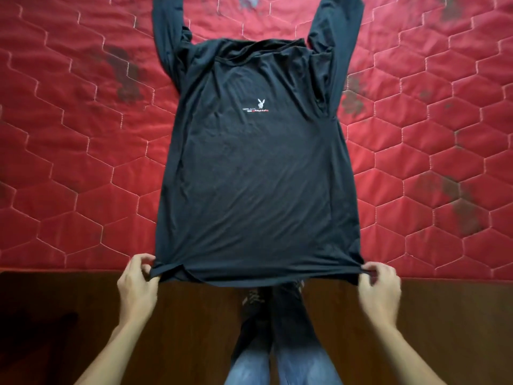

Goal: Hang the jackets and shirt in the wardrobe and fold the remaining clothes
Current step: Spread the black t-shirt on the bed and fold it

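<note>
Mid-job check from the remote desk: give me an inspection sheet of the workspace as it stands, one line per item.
Surface: red quilted mattress with hexagon stitching and dark stains in patches.
Job's things: black long-sleeved top spread flat, logo facing up, both sleeves running off the top of the view, hem at the mattress's near edge.
Clutter: nothing seen.
Grippers: left hand pinches the hem's left corner; right hand pinches its right corner.
Cables: nothing seen.
Surroundings: dark wooden surface below the mattress edge; the person's jeans.
</note>
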A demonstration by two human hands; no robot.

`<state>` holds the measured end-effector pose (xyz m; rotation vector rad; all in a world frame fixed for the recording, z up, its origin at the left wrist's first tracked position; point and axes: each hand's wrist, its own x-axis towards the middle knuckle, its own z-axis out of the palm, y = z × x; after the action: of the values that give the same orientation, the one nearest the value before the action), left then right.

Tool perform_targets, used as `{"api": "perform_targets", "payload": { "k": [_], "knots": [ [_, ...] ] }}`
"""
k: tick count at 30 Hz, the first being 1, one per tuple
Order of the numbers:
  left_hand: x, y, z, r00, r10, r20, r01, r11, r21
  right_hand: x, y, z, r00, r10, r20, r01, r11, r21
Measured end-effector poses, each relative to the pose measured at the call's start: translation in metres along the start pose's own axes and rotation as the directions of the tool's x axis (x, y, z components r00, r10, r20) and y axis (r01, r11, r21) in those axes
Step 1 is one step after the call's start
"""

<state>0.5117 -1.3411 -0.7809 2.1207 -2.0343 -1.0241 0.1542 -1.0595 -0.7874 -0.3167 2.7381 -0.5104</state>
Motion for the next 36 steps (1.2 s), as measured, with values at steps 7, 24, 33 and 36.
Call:
{"api": "perform_targets", "payload": {
  "k": [7, 24, 33, 36],
  "knots": [
    [-0.008, -0.004, -0.013, 0.994, 0.065, -0.091, -0.061, 0.997, 0.05, 0.013, 0.032, -0.035, 0.864, 0.501, -0.048, -0.494, 0.863, 0.107],
    [0.001, 0.003, 0.028, 0.994, -0.108, 0.026, 0.109, 0.992, -0.062, -0.01, 0.017, 0.016, 0.931, -0.317, 0.182, 0.356, 0.897, -0.261],
    [-0.007, -0.006, 0.001, 0.911, 0.408, 0.065, -0.403, 0.842, 0.359, -0.005, 0.04, -0.032, 0.998, 0.038, 0.045, -0.035, 0.997, -0.065],
    [-0.013, -0.006, -0.004, 0.915, 0.403, 0.015, -0.376, 0.839, 0.393, -0.004, 0.044, -0.043, 1.0, 0.029, 0.012, -0.028, 0.996, -0.082]
  ]
}}
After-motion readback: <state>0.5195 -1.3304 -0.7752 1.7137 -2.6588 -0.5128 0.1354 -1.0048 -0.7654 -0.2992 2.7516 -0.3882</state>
